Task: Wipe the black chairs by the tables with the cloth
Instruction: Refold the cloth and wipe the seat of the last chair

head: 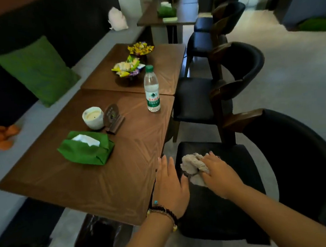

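Head view: your hands over the nearest black chair (233,205).
Right hand (218,170): you are gripping the grey cloth (190,165) on the seat.
Left hand (171,187): you are resting it flat, fingers straight, at the wooden table (84,178) edge.

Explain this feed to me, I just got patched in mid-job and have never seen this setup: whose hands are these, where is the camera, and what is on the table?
There is no machine here. One wide-angle camera worn on a person's head looks down at their two bare hands. The right hand grips a crumpled grey cloth and presses it on the seat of the nearest black chair. The left hand, with beaded bracelets at the wrist, rests flat at the edge of the wooden table. On that table lie a green tissue pouch, a white cup, a small sign on a stand and a water bottle. More black chairs line the tables beyond.
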`<state>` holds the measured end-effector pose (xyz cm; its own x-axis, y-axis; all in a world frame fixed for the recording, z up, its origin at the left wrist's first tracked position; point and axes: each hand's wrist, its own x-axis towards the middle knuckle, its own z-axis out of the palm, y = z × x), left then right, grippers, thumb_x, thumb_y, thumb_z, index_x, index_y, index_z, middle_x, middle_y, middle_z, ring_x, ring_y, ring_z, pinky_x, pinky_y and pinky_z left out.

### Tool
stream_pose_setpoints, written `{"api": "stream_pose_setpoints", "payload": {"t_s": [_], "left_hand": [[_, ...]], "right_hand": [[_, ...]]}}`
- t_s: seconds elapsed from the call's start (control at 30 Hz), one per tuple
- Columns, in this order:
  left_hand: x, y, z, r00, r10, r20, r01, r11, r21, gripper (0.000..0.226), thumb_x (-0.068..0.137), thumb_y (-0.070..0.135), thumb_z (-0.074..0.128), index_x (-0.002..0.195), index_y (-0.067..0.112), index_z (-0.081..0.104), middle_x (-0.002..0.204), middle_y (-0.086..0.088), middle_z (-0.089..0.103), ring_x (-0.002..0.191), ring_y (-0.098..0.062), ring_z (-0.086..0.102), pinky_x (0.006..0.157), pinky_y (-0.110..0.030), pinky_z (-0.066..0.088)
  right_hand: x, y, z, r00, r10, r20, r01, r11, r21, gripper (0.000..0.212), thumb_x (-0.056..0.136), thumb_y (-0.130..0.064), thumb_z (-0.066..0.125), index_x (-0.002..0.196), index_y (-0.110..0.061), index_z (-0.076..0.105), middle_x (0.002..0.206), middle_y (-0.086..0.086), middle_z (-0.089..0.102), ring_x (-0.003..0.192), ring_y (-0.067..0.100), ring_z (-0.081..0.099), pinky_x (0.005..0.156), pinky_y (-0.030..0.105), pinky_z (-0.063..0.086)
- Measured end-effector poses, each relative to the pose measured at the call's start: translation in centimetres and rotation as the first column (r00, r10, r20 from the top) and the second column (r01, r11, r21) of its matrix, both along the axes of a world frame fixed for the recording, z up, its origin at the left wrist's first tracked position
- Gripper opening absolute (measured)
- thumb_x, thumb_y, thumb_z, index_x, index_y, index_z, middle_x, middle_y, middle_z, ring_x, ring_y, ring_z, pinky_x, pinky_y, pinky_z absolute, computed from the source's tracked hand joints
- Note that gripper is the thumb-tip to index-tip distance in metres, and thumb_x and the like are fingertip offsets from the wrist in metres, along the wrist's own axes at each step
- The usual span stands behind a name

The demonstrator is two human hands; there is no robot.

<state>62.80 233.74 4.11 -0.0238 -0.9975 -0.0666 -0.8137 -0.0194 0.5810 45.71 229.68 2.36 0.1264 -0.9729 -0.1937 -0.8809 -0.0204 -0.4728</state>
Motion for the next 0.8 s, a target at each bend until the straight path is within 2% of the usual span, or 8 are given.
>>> {"api": "stream_pose_setpoints", "payload": {"t_s": [0.1,0.3,0.43,0.5,0.67,0.8], "left_hand": [[-1.3,-1.5,2.2,0.998,0.055,-0.026,-0.057,0.996,-0.063,0.066,0.102,0.036,0.035,0.154,0.012,0.002,0.162,-0.003,-0.008,0.148,-0.014,-0.011,0.121,-0.029,-0.001],[-6.5,-2.5,4.3,0.965,0.261,-0.014,-0.261,0.955,-0.144,0.067,0.1,0.034,0.039,0.153,0.009,0.007,0.162,-0.005,-0.002,0.148,-0.016,-0.008,0.118,-0.026,0.0],[-12.2,-0.2,4.5,0.942,0.334,-0.01,-0.334,0.939,-0.083,0.068,0.101,0.036,0.036,0.153,0.009,0.004,0.162,-0.005,-0.005,0.148,-0.016,-0.011,0.12,-0.027,0.001],[-15.3,0.8,4.4,0.931,0.364,-0.017,-0.364,0.93,-0.049,0.068,0.101,0.039,0.034,0.154,0.01,0.002,0.162,-0.004,-0.006,0.147,-0.016,-0.013,0.118,-0.026,0.0],[-20.3,2.9,3.8,0.912,0.406,-0.053,-0.408,0.912,-0.033,0.068,0.101,0.04,0.035,0.154,0.012,0.004,0.162,-0.002,-0.005,0.147,-0.014,-0.013,0.117,-0.024,-0.002],[-23.4,3.5,2.2,0.905,0.416,-0.094,-0.415,0.909,0.028,0.068,0.1,0.042,0.035,0.154,0.014,0.004,0.162,0.001,-0.005,0.147,-0.012,-0.013,0.115,-0.023,-0.002]], "right_hand": [[-3.2,-1.7,2.4,0.996,0.084,-0.025,-0.085,0.994,-0.062,0.05,0.097,-0.028,0.051,0.146,-0.024,0.041,0.156,0.0,0.033,0.149,0.015,0.014,0.115,0.03,0.022],[-10.0,-5.0,5.5,0.955,0.298,-0.007,-0.297,0.95,-0.102,0.047,0.098,-0.026,0.051,0.145,-0.023,0.043,0.155,0.001,0.035,0.149,0.015,0.013,0.114,0.027,0.019],[-15.0,-4.8,7.2,0.919,0.395,-0.007,-0.393,0.914,-0.1,0.048,0.098,-0.024,0.05,0.145,-0.022,0.044,0.154,0.001,0.037,0.148,0.016,0.016,0.108,0.019,0.009],[-17.4,-4.7,7.8,0.92,0.392,0.001,-0.39,0.915,-0.099,0.048,0.098,-0.024,0.051,0.145,-0.021,0.044,0.154,0.001,0.038,0.148,0.016,0.018,0.109,0.019,0.009],[-22.2,-4.2,8.6,0.946,0.323,0.009,-0.32,0.943,-0.092,0.045,0.1,-0.024,0.051,0.144,-0.021,0.046,0.149,0.002,0.045,0.146,0.02,0.025,0.116,0.031,0.02],[-25.8,-3.3,8.1,0.986,0.143,0.09,-0.14,0.989,-0.041,0.039,0.1,-0.024,0.05,0.139,-0.018,0.051,0.145,0.005,0.049,0.141,0.021,0.035,0.113,0.034,0.028]]}}
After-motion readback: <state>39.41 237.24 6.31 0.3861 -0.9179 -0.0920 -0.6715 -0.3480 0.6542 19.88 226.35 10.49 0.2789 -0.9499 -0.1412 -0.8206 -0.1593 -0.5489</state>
